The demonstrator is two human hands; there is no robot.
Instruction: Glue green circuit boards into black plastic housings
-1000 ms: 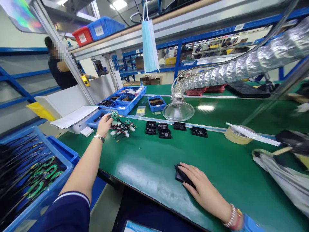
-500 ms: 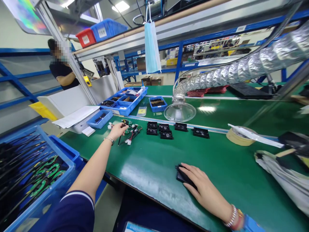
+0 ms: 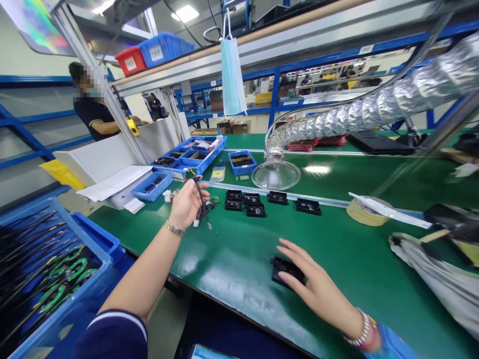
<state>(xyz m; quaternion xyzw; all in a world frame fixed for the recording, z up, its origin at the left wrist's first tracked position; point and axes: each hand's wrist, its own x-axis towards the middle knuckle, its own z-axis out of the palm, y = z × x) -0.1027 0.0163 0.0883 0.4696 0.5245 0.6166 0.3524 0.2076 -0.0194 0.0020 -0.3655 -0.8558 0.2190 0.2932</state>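
Head view: left hand (image 3: 186, 205) pinching a thin black wire (image 3: 202, 200) aslant above the green bench mat (image 3: 239, 304), right hand (image 3: 322, 294) spread just beside a flat black rectangular module (image 3: 287, 271), six matching modules (image 3: 255, 210) already laid out ahead, a small tangle of coloured wire leads (image 3: 211, 202) left near them.

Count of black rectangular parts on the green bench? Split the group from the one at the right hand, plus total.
Black parts in the group on the bench: 6
Black part at the right hand: 1
Total: 7
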